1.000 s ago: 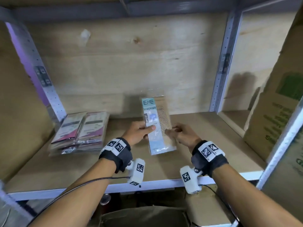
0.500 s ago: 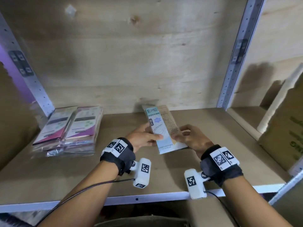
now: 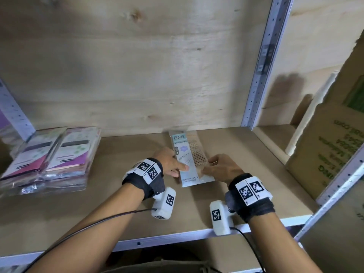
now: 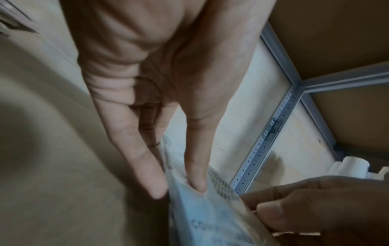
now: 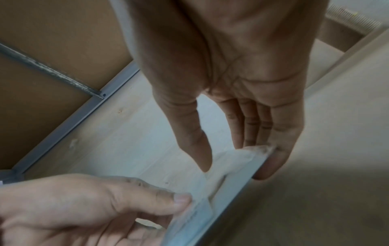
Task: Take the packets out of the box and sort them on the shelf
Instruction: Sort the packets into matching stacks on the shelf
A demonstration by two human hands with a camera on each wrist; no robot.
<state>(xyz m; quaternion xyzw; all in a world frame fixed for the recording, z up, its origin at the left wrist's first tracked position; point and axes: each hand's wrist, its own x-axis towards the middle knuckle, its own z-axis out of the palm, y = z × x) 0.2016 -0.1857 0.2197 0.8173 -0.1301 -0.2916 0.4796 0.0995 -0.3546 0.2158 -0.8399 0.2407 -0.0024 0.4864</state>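
Note:
A light-blue stocking packet (image 3: 188, 154) lies lengthwise, low over the middle of the wooden shelf board (image 3: 98, 209); whether it touches the board I cannot tell. My left hand (image 3: 178, 168) pinches its left edge, thumb on top and fingers beneath, as the left wrist view shows (image 4: 179, 189) on the packet (image 4: 206, 216). My right hand (image 3: 208, 168) pinches the right edge the same way (image 5: 233, 169), holding the packet (image 5: 235, 159). A stack of pink and purple packets (image 3: 53, 154) rests at the shelf's left end.
A plywood back wall (image 3: 137, 75) closes the shelf. A perforated metal upright (image 3: 262, 62) bounds the bay on the right. Beyond it stand a printed cardboard box (image 3: 334, 144) and a white tube (image 3: 307, 119). The shelf's white front rail (image 3: 177, 236) runs under my wrists.
Both hands have brought the blue packet down from a raised, tilted hold to nearly flat, low over the shelf and farther back. The view has moved closer.

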